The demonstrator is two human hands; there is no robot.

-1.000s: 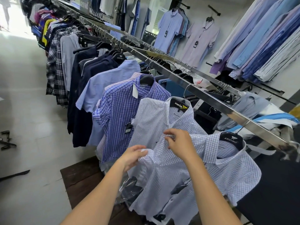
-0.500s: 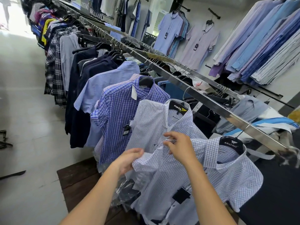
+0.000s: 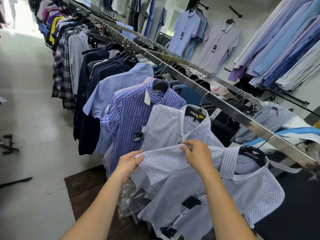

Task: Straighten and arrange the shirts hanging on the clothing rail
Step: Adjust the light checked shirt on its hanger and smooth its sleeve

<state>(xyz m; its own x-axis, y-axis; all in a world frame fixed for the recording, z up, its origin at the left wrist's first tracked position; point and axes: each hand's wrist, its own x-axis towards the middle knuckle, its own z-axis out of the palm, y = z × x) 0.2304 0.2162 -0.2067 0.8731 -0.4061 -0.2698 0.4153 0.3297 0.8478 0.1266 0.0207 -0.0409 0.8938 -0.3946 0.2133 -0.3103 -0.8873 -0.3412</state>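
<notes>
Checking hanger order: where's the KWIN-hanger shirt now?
Head view, centre: the KWIN-hanger shirt hangs between the blue plaid shirt and the checked shirt gripped by the left hand and the right hand.

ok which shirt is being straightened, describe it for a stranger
Follow the steel rail to its near end. The last shirt, fine blue grid on white, is gripped by the left hand and right hand. Its hanger reads ARISTINO; the lookalike neighbour has KWIN.

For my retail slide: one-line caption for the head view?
Person's left hand and right hand pinch the checked shirt hanging on the rail.
</notes>
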